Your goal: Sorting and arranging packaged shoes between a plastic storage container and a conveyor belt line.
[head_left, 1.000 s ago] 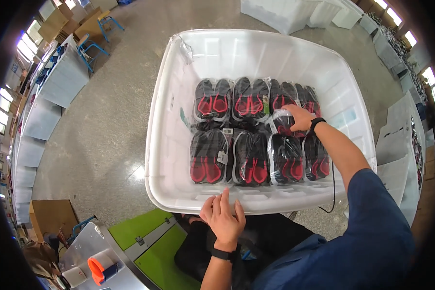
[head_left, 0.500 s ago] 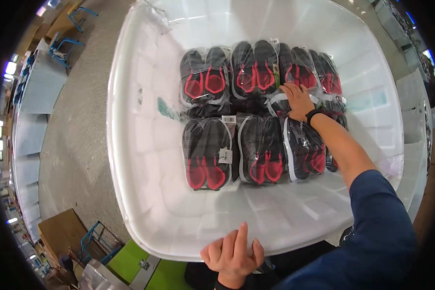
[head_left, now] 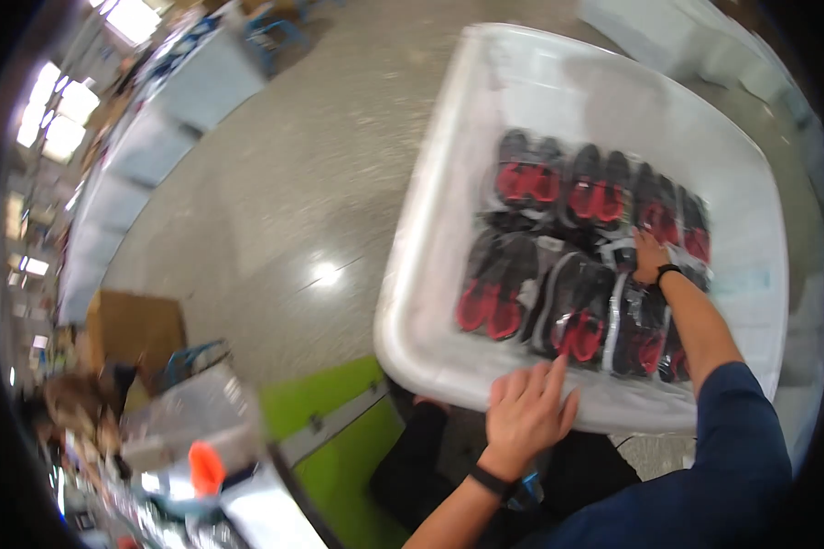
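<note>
A big white plastic tub (head_left: 398,306) holds several pairs of black shoes with red linings, each pair in a clear plastic bag. They lie in two rows. Deep in the tub, my right hand (head_left: 650,259) rests on the bagged shoes between the two rows, toward the right side, its fingers stretched out. Nearest to it is a bagged pair of shoes (head_left: 636,334) in the front row. My left hand (head_left: 528,412) is held over the tub's near rim, fingers apart and with nothing in it. Motion smears the picture slightly.
To the left of my legs stands a bright green panel (head_left: 330,457) with a grey strip. Farther left are a cardboard box (head_left: 135,329), a translucent bin (head_left: 188,412) and an orange object (head_left: 207,468). White-sided tables (head_left: 188,105) run along the far left.
My view has turned left, so the tub now appears farther right and more of the floor shows. My right hand stays on the shoes; my left remains near the rim.
</note>
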`<state>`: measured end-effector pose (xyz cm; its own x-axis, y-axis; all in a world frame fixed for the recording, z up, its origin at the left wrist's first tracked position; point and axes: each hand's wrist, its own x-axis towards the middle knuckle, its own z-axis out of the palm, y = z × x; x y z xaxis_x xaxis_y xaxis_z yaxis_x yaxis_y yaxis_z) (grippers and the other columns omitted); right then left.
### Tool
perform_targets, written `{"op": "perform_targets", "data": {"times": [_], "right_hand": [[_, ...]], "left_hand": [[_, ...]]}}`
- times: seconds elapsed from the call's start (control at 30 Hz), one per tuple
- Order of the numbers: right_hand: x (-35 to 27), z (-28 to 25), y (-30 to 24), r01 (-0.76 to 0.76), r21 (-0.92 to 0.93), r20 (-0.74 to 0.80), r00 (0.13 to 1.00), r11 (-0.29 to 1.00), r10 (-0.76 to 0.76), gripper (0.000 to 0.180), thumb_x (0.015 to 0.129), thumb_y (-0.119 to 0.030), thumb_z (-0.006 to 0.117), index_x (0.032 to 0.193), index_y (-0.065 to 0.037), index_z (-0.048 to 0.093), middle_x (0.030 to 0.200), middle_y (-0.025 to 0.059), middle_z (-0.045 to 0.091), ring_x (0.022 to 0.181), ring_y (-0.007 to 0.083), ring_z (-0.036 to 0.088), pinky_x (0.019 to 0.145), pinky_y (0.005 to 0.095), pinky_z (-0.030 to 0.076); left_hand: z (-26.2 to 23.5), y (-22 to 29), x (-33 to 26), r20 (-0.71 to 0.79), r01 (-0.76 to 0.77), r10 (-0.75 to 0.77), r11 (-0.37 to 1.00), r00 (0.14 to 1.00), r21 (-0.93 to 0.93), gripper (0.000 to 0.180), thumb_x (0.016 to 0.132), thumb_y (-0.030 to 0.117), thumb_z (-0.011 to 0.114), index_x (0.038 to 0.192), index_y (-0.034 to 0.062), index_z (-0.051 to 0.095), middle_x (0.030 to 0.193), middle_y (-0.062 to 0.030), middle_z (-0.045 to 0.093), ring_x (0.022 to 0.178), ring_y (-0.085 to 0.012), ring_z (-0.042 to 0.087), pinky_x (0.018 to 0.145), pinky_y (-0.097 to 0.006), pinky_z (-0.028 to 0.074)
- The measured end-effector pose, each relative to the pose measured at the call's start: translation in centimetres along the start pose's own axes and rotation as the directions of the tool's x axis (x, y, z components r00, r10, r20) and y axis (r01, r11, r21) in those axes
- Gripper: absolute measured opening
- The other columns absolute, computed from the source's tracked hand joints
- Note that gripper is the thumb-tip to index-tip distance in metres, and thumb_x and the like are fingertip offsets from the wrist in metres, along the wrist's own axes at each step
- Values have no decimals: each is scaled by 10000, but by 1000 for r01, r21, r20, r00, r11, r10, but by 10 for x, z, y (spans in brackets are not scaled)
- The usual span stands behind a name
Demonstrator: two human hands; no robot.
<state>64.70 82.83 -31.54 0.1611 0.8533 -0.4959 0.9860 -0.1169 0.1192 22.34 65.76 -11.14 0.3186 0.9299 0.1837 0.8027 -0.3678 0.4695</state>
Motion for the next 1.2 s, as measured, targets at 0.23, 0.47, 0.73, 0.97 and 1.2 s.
{"op": "perform_targets", "data": {"times": [0.23,0.47,0.73,0.97,1.2], "right_hand": [[-94,-90,-147,795,225,-581,573,563,-578,811,814,-40,670,1576,-22,395,1567,202,465,1465,366,423,1237,434,298],[-304,-140,-246,826,474,-536,545,304,-645,704,843,61,644,1520,-47,486,1503,135,564,1415,252,513,1141,384,400],[-383,-112,-237,749,610,-444,594,259,-671,701,835,100,638,1505,-34,480,1487,142,533,1352,273,560,1092,407,458],[-419,-120,-217,764,569,-389,577,305,-718,598,824,55,705,1403,-2,567,1157,140,680,1068,227,689,944,356,546],[-450,-121,-253,719,627,-251,552,302,-795,518,823,-44,764,1312,48,622,1033,140,713,961,209,706,867,325,568]], "left_hand": [[-93,8,-86,-112,69,-171,791,979,-608,470,895,144,728,1333,21,608,1356,-205,589,1258,-406,551,1086,-477,436],[-266,-56,-324,-605,554,-440,833,664,2,600,791,168,833,1346,62,629,1381,-200,599,1359,-408,496,1118,-520,386],[-374,-229,-604,-588,973,-807,88,-55,-212,726,863,614,692,1309,42,684,1308,-251,671,1269,-405,605,1089,-457,441],[-377,-252,-598,-106,798,-988,155,115,-582,760,910,646,698,1206,-54,732,1215,-152,736,1147,-218,662,1008,-343,490],[-336,-221,-580,-205,86,-894,258,398,-962,707,1022,159,616,1641,60,289,1499,-75,552,1311,-173,549,1115,-303,416]]}}
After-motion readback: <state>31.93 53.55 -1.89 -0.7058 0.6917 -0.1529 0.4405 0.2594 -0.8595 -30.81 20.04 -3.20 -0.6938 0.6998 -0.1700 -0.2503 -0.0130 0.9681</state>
